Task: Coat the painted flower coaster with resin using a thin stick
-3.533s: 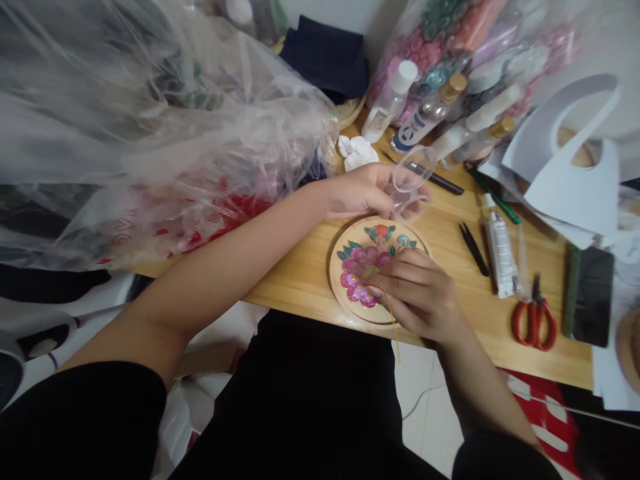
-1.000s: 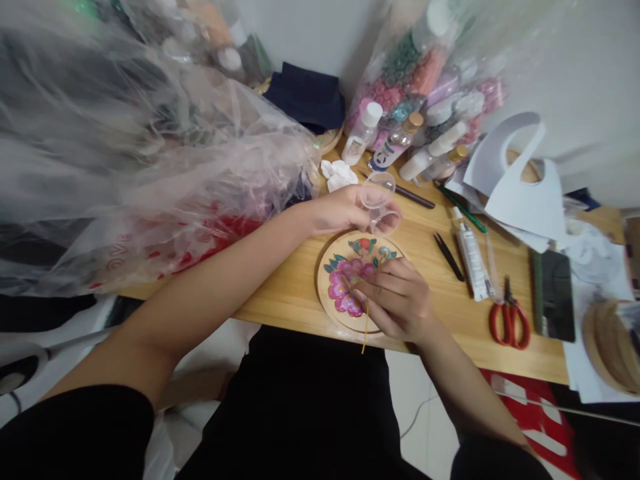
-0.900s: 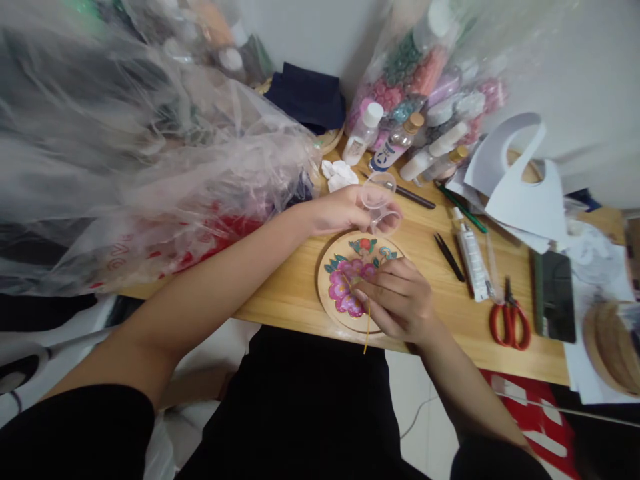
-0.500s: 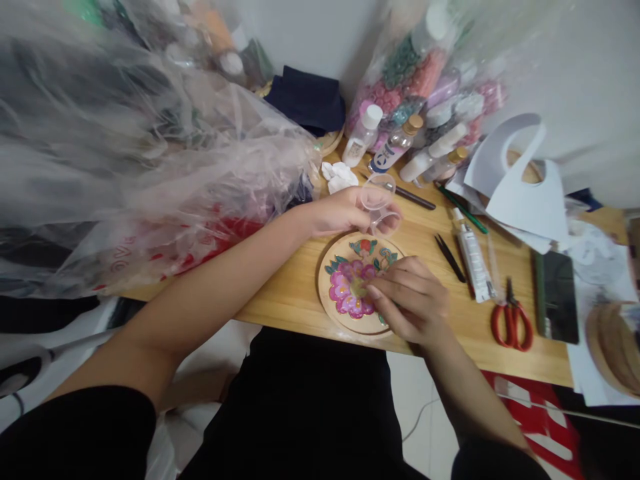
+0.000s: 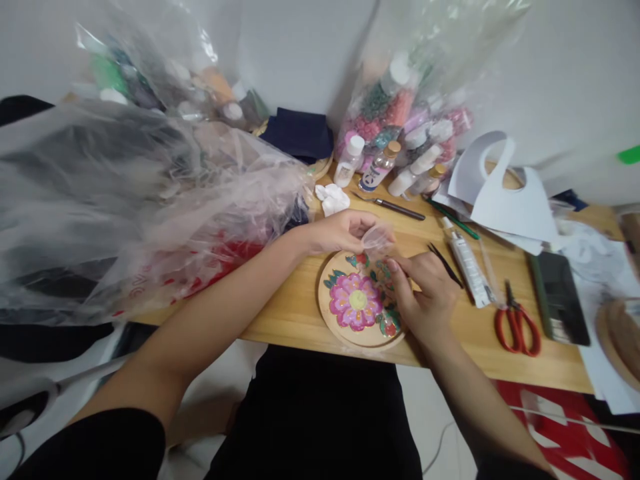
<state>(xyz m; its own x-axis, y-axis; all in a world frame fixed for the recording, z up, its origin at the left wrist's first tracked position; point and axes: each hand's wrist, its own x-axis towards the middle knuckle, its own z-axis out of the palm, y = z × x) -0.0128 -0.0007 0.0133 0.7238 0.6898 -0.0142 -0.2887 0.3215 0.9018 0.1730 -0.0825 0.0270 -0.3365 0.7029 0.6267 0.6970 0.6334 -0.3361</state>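
My left hand (image 5: 347,230) is closed round a small clear plastic cup (image 5: 379,237), which it holds over the far edge of a round wooden hoop piece (image 5: 327,313). On that round lies a large pink flower (image 5: 343,303) with a yellow-green centre (image 5: 358,300), gold lines, green leaves and small red blooms. My right hand (image 5: 425,287) hovers above the right side of the piece, near the cup. Its thumb and fingertips are pinched together. Whatever they hold is too small or blurred to make out.
Behind the hands lie a crumpled tissue (image 5: 333,199) and a dark-handled tool (image 5: 400,209). Small bottles (image 5: 379,170) stand at the back. To the right are tweezers (image 5: 444,263), a white tube (image 5: 467,261), red-handled scissors (image 5: 517,327) and a phone (image 5: 559,297). Plastic bags (image 5: 200,193) crowd the left.
My right hand has moved from the flower's centre up and away toward the cup, uncovering the yellow-green middle. The cup in my left hand has tilted. The whole view has shifted slightly.
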